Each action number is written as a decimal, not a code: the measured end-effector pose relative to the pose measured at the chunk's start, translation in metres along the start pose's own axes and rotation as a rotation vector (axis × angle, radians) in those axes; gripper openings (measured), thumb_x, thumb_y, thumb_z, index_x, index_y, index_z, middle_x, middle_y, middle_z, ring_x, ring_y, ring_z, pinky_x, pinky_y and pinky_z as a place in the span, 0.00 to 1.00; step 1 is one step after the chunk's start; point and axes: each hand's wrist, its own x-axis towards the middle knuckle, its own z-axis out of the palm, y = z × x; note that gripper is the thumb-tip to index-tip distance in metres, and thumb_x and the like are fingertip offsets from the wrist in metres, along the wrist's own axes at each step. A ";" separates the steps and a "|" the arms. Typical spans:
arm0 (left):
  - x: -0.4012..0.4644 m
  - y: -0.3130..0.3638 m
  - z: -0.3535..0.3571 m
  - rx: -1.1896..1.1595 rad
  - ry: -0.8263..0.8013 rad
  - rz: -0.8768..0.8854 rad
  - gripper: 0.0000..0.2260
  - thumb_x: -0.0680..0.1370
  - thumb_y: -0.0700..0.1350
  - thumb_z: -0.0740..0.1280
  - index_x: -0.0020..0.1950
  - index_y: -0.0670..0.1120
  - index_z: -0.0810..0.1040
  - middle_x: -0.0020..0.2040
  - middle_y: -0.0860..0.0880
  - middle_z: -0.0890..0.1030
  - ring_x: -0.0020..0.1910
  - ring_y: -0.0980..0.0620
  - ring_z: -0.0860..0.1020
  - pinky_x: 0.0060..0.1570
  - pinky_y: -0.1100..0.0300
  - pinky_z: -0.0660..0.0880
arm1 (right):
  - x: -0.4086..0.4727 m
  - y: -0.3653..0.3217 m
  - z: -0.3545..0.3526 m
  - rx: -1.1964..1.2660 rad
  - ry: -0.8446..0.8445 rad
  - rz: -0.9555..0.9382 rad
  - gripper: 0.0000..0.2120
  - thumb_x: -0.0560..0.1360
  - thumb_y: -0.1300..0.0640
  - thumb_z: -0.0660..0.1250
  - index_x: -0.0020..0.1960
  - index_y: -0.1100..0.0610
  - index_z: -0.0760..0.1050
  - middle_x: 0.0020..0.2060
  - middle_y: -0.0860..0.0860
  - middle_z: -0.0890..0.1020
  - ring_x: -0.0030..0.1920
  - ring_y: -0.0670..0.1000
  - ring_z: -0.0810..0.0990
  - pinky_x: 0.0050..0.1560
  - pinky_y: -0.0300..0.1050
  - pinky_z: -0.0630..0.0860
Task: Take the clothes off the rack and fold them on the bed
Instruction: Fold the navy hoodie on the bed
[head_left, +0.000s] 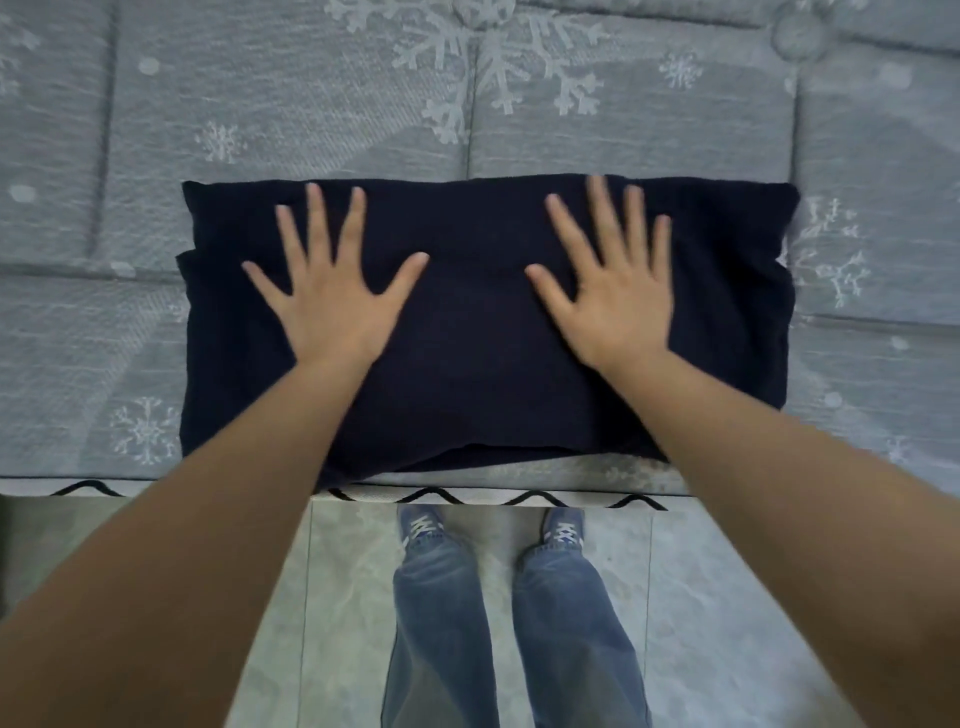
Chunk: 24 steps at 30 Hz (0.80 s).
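Note:
A dark navy garment (478, 332) lies folded into a wide rectangle on the grey snowflake-patterned bed (519, 104), close to its near edge. My left hand (332, 291) lies flat on the left half of the garment, fingers spread and straight. On the right half my right hand (608, 286) lies flat the same way. Neither hand grips the cloth. No rack is in view.
The bed's near edge (467, 496) has a black zigzag trim. Below it is a pale tiled floor (727, 597), where my legs in blue jeans (441, 623) and blue sneakers stand. Bare mattress surrounds the garment on the far side, left and right.

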 end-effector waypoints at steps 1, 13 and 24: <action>0.002 -0.002 -0.001 -0.001 -0.013 -0.017 0.39 0.72 0.79 0.41 0.79 0.64 0.42 0.81 0.55 0.40 0.80 0.48 0.38 0.73 0.30 0.42 | 0.000 0.028 -0.004 0.027 -0.071 0.146 0.31 0.80 0.30 0.42 0.80 0.37 0.43 0.82 0.47 0.45 0.81 0.55 0.43 0.79 0.60 0.41; -0.122 0.115 0.043 0.070 -0.003 0.329 0.30 0.82 0.58 0.52 0.82 0.53 0.45 0.82 0.45 0.40 0.80 0.41 0.40 0.75 0.36 0.46 | -0.087 0.012 0.007 0.005 -0.079 -0.090 0.29 0.84 0.45 0.50 0.82 0.48 0.48 0.82 0.50 0.47 0.81 0.59 0.44 0.78 0.64 0.50; -0.160 0.109 0.016 0.163 -0.547 0.514 0.35 0.80 0.63 0.55 0.80 0.60 0.37 0.76 0.50 0.25 0.74 0.39 0.25 0.71 0.31 0.34 | -0.093 0.032 -0.041 0.110 -0.534 0.177 0.33 0.82 0.38 0.52 0.74 0.29 0.30 0.80 0.45 0.33 0.80 0.51 0.36 0.77 0.63 0.53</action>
